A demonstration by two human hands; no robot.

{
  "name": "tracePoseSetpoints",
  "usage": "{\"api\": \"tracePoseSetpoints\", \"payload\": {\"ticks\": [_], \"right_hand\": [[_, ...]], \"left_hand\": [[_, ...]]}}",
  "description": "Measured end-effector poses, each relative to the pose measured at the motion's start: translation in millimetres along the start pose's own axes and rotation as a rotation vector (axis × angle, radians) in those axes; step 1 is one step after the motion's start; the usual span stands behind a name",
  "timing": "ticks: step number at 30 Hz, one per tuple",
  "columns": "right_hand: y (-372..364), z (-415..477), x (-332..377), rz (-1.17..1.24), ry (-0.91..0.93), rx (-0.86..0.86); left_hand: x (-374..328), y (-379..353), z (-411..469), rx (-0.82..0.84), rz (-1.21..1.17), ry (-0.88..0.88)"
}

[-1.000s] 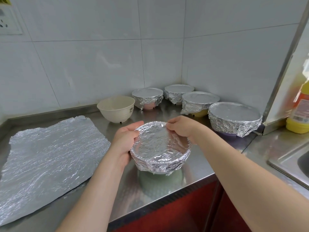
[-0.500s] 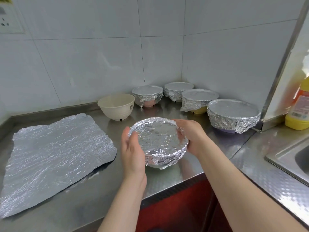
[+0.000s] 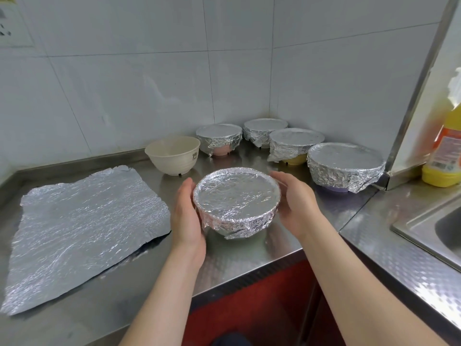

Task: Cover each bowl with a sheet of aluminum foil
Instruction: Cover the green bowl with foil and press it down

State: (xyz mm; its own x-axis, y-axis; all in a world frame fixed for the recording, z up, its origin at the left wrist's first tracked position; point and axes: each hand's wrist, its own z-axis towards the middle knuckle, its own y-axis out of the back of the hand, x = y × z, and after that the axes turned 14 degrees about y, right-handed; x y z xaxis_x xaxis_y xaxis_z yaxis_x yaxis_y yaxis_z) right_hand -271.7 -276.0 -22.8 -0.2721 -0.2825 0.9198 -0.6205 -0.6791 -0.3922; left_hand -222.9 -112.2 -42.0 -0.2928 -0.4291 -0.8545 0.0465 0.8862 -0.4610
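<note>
A bowl wrapped in crinkled foil [image 3: 235, 196] sits near the counter's front, between my two hands. My left hand [image 3: 185, 216] lies flat against its left side with straight fingers. On the right side, my right hand [image 3: 296, 203] touches the foil rim with fingers nearly straight. An uncovered cream bowl [image 3: 174, 156] stands behind to the left. A loose foil sheet [image 3: 82, 221] lies flat on the counter at the left. Several foil-covered bowls [image 3: 345, 163] stand in the back corner.
The steel counter [image 3: 252, 260] ends just in front of the bowl, above a red cabinet. A yellow bottle [image 3: 446, 151] stands at the right behind a steel divider. A sink [image 3: 439, 221] lies at the far right. Tiled walls close the back.
My hands moved from the bowl's top rim down to its two sides, and the foil now sits tighter around the rim. The bowl shifted slightly away from the front edge.
</note>
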Motion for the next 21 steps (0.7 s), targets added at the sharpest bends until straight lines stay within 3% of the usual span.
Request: {"api": "tracePoseSetpoints", "payload": {"ticks": [6, 12, 18, 21], "right_hand": [[3, -15, -13, -0.018, 0.012, 0.078], [19, -14, -29, -0.116, 0.115, 0.006], [16, -30, -22, 0.018, 0.034, -0.003], [23, -32, -8, -0.074, 0.067, -0.072]], "left_hand": [[14, -5, -7, 0.001, 0.164, -0.016], [12, 11, -6, 0.024, 0.210, -0.023], [21, 22, -41, 0.049, 0.330, -0.175], [16, 28, -44, 0.060, 0.345, -0.211]]}}
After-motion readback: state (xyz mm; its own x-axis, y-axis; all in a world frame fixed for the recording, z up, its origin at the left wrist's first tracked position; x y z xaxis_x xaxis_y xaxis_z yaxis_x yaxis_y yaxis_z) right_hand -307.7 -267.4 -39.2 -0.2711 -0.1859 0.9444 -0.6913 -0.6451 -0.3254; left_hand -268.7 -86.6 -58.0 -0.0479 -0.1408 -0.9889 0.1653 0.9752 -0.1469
